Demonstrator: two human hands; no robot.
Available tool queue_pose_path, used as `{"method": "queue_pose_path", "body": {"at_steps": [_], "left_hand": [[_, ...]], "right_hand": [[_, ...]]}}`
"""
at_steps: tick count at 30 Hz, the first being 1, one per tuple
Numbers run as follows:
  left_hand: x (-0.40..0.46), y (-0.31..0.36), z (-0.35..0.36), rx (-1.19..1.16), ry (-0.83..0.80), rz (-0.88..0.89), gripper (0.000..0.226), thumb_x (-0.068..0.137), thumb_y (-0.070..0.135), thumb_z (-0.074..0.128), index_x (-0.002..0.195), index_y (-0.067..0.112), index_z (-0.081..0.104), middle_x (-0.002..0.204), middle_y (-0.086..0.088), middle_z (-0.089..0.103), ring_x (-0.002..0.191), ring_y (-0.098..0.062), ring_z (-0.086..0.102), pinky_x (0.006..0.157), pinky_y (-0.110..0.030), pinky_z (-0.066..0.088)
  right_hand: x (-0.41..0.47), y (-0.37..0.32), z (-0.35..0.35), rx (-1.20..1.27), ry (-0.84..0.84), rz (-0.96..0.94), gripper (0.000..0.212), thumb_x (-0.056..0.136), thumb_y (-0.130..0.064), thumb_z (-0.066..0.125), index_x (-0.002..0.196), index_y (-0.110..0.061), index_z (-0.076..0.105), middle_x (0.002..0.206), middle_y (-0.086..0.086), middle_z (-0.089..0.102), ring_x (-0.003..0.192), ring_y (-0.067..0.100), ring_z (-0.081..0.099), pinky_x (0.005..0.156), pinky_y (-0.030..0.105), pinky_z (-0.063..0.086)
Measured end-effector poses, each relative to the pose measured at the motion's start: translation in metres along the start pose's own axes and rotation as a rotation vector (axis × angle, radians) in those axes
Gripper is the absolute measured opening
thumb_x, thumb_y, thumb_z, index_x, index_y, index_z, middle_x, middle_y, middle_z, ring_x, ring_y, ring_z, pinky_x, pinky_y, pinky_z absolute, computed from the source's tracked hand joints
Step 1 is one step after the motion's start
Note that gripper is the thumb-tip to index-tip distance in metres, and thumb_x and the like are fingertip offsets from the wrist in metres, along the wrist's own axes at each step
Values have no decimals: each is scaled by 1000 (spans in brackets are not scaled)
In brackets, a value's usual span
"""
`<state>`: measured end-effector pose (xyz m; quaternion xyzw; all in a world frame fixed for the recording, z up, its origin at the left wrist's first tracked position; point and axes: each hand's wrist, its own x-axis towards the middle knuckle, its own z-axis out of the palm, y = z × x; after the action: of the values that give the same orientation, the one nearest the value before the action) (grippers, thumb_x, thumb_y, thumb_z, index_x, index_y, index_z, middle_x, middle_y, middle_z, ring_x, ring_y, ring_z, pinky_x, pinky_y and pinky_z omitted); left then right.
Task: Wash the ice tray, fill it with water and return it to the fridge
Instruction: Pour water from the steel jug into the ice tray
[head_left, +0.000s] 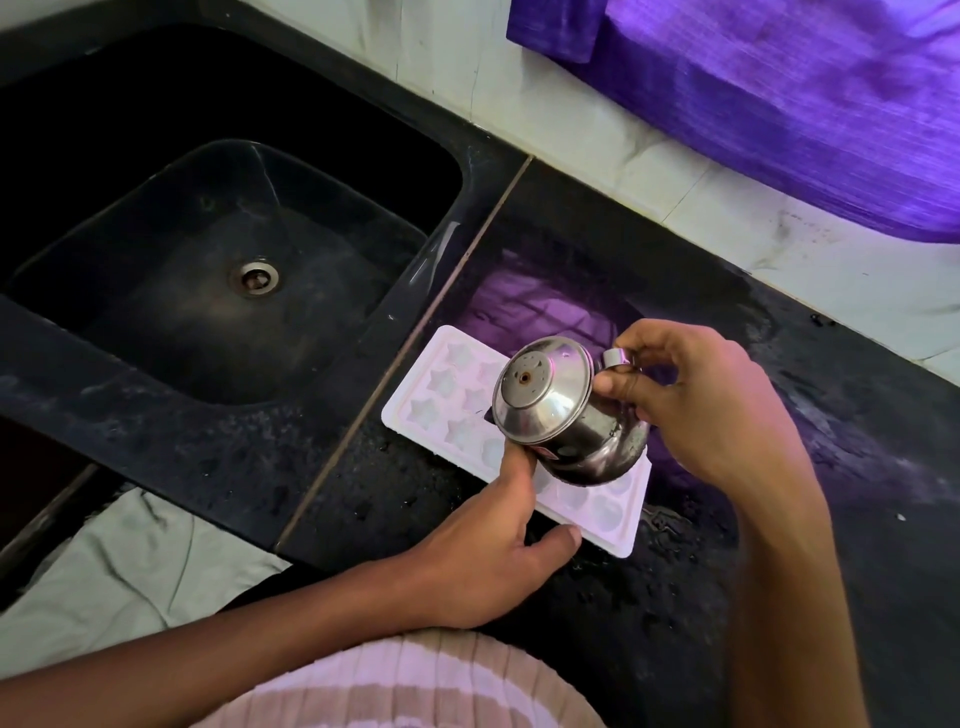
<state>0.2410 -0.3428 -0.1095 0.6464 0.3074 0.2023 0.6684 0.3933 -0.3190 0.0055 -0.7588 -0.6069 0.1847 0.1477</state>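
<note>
A white ice tray (441, 387) with star-shaped and round cells lies on the black counter, just right of the sink. My right hand (696, 405) grips the handle of a small steel kettle (563, 408) and holds it tilted over the tray's middle, its lid end toward the sink. My left hand (488, 551) rests at the tray's near edge: straight fingers touch the tray under the kettle, and the thumb lies along the tray's front rim. The kettle hides several cells. I cannot see whether water is coming out.
A deep black sink (431, 171) with a steel drain (254, 278) lies to the left. The black counter (779, 545) is wet around the tray. A purple cloth (805, 93) hangs at the back right over a white tiled wall.
</note>
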Motion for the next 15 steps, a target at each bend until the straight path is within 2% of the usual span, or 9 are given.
{"method": "queue_pose_path", "body": {"at_steps": [1,3,5,7,8,11,15], "left_hand": [[0,0,0,4,3,2,74,77,50,54,130,62,4,118,7,32,106,-11,33,95,-37,33],[-1,2,0,7,2,-2,73,76,51,53,128,64,3,119,10,34,107,-9,34,101,-41,35],[-2,6,-1,8,-11,-6,75,77,49,53,130,60,1,118,22,39,110,-3,36,109,-40,32],[-3,8,-2,7,-29,-5,78,80,42,55,135,53,0,117,40,36,116,6,35,110,-32,29],[-3,8,-2,8,-34,-6,79,81,40,55,137,50,0,119,42,34,118,9,34,110,-30,29],[-2,8,-2,-2,-34,-2,78,80,42,55,136,52,0,120,38,36,116,7,36,111,-32,30],[-3,7,0,-20,-18,-4,73,74,51,52,126,65,2,112,31,39,107,-5,35,104,-34,33]], "right_hand": [[0,0,0,-7,-1,-3,20,79,-35,69,68,-33,52,80,-14,62,71,6,58,59,20,39],[-1,-1,-1,-13,1,-9,21,79,-36,69,67,-33,51,78,-16,61,73,4,57,59,18,39],[-2,-2,-2,-8,5,-9,22,79,-35,69,67,-33,51,77,-18,60,71,2,56,58,18,37],[-3,-2,-2,-5,6,-8,23,79,-35,69,66,-34,50,77,-18,59,70,1,55,57,19,36],[-3,-2,-2,-5,5,-9,23,79,-35,69,66,-34,50,77,-17,60,69,1,55,56,19,36],[-3,-2,-2,-13,7,-12,23,79,-35,69,66,-33,50,79,-14,62,68,4,56,56,21,35],[-3,1,-2,-9,16,-8,22,79,-35,69,67,-32,52,80,-11,64,67,8,57,56,23,35]]}}
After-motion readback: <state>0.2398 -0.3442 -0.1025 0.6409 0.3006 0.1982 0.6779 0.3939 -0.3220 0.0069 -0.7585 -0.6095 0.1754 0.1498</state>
